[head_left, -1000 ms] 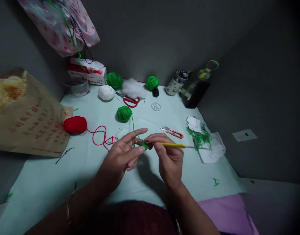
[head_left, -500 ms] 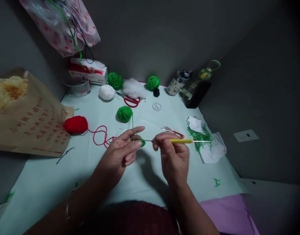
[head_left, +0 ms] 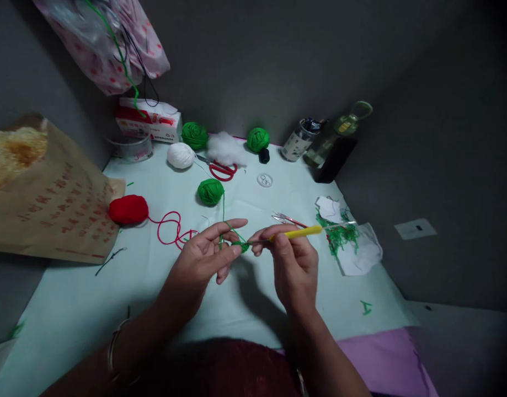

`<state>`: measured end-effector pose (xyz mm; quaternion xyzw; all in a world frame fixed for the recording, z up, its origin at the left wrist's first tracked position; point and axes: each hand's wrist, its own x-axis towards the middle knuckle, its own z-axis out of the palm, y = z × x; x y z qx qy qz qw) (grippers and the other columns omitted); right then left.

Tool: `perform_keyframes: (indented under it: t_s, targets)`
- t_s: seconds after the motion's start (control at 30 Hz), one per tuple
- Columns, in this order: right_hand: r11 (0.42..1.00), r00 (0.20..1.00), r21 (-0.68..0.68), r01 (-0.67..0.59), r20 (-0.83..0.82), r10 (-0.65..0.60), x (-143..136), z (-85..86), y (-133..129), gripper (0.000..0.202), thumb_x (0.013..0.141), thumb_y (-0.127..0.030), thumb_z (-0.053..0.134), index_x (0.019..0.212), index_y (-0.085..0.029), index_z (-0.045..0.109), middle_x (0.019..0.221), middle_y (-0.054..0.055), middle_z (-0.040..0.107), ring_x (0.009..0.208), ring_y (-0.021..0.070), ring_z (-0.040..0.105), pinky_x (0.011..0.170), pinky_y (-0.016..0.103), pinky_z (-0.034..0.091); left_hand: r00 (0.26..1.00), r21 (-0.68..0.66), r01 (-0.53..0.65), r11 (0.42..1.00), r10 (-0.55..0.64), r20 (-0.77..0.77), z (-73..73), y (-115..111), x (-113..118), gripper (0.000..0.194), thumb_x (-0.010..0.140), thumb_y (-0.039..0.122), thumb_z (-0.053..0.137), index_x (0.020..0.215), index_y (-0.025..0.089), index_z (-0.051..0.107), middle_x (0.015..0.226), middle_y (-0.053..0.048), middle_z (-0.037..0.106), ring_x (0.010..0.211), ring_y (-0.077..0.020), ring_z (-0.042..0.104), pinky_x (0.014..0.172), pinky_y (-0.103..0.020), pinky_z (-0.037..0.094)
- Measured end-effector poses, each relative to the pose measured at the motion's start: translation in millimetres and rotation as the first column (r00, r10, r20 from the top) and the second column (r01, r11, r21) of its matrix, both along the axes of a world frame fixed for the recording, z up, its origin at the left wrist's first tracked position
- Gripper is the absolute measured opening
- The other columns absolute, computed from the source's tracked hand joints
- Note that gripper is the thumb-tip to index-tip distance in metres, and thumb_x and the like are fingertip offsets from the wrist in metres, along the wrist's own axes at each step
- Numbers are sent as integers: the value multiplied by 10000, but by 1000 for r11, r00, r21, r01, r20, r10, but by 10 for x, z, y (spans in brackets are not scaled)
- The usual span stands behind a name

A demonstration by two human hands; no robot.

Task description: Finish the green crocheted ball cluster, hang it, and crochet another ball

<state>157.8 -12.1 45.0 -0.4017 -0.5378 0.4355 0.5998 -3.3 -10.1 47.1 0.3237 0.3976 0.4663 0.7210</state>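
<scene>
My left hand (head_left: 206,253) pinches a small green crochet piece (head_left: 244,246) between thumb and fingers, its index finger stretched out. A green strand runs over that finger from a green yarn ball (head_left: 211,192) lying just beyond. In my right hand (head_left: 292,259) is a crochet hook with a yellow handle (head_left: 303,232), held like a pencil. The hook's metal tip meets the green piece; the exact stitch is too small to make out. Behind the right hand lie thread snips (head_left: 289,219), partly covered by the hook and fingers.
Red yarn (head_left: 129,210) trails a loose strand left of my hands, near a paper bag (head_left: 71,204). Red-handled scissors (head_left: 223,170), white yarn (head_left: 181,156) and stuffing (head_left: 225,148) lie at the back. Green scraps (head_left: 342,234) are at right, below a bottle (head_left: 334,138).
The hook has tilted, its handle end now higher and its tip lower at the green piece. The left fingers have shifted slightly down, and the strand now slants from the finger to the hook.
</scene>
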Motion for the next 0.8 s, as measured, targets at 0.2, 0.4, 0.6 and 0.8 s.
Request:
perform_keyframes:
  t_s: [0.2,0.4,0.6,0.8]
  targets:
    - [930,894,369,-6,419,-161,-18,-13,-138,266,971,-80,479,1127,-218,644,972,58,719,864,177,684,733,365,592,980,68,-144,987,152,-129,20,-35,43,368,795,194,764,1161,210,728,795,28,550,493,-31,387,445,-192,325]
    - [954,935,295,50,322,-149,-15,11,-128,268,991,-96,447,1091,-232,655,952,36,709,790,150,676,686,336,597,980,77,-131,988,141,-138,37,-41,37,357,783,217,776,1138,215,741,772,23,566,485,-37,376,441,-201,308]
    - [956,929,292,27,346,-131,8,33,-96,281,991,-80,442,1096,-229,655,952,32,702,793,142,672,698,324,589,977,97,-128,987,143,-160,40,-36,28,343,782,201,773,1125,216,751,757,22,572,487,-42,365,447,-204,315]
    - [821,672,564,-89,643,-368,5,-61,-116,316,918,-80,606,1188,-232,670,1016,75,702,946,202,675,780,348,593,994,39,-101,994,102,-35,15,-37,65,497,762,218,803,1245,210,690,744,36,557,486,-28,347,425,-163,299]
